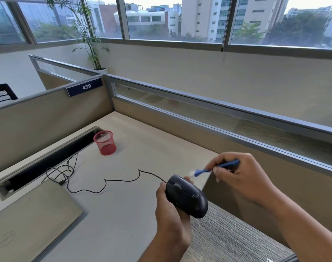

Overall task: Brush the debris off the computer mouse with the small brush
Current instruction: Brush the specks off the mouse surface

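Observation:
My left hand (170, 210) grips a black wired computer mouse (186, 196) from below and holds it above the desk's right edge, buttons facing up. Its black cable (123, 179) trails left across the desk. My right hand (242, 176) pinches a small blue brush (218, 166) by the handle. The pale bristle tip of the brush points left and hovers just above the mouse's far end, a short gap away.
A red mesh cup (105, 142) stands at the back of the beige desk (123, 214). A closed grey laptop (29, 218) lies at the left, tangled thin cables (61, 171) beside a cable trough. Partition walls enclose the desk on the far and left sides; carpeted floor shows at the right.

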Demonstrator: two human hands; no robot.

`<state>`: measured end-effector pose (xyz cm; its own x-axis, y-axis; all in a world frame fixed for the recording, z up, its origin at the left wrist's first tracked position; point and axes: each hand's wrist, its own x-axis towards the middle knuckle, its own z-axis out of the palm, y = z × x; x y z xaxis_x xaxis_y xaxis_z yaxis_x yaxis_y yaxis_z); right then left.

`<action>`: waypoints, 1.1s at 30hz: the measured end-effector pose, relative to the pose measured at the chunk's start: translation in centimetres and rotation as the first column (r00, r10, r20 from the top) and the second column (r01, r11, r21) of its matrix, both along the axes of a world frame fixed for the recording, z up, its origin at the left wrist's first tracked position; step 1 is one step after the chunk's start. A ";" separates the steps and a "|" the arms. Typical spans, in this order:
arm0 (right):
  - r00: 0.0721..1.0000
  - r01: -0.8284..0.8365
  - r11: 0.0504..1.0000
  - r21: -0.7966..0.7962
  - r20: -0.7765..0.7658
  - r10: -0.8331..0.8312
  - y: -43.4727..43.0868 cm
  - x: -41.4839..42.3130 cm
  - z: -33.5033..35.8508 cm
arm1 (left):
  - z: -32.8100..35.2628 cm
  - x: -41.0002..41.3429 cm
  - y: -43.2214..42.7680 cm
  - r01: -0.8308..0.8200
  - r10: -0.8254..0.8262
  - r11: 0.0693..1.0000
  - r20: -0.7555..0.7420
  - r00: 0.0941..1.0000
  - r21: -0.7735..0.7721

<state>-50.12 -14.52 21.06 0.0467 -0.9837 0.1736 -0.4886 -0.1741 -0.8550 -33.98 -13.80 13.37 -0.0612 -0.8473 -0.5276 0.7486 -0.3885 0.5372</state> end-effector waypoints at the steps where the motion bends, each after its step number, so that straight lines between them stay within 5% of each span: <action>1: 0.999 -0.005 1.000 0.008 0.038 0.005 -0.7 0.6 0.2 | -0.1 -0.1 0.0 0.011 -0.011 1.000 -0.008 1.000 -0.010; 11: 0.998 -0.058 0.979 0.194 -0.023 0.064 1.9 -1.1 -1.8 | -0.1 0.7 -0.8 -0.074 0.074 0.997 -0.034 0.997 -0.005; 16: 0.999 -0.004 0.999 0.047 0.033 0.002 1.1 -0.4 -1.1 | 0.0 -0.4 -0.5 -0.051 0.052 0.999 -0.049 0.997 0.014; 33: 0.992 0.031 0.999 0.017 -0.120 -0.029 2.8 0.5 -3.1 | 0.2 0.2 -1.2 -0.191 0.191 0.982 -0.096 0.977 0.011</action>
<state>-49.59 -11.76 17.98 0.0369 -0.9879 0.1504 -0.5927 -0.1428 -0.7926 -33.74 -15.02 13.59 0.0513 -0.8475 -0.5283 0.8572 -0.2340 0.4587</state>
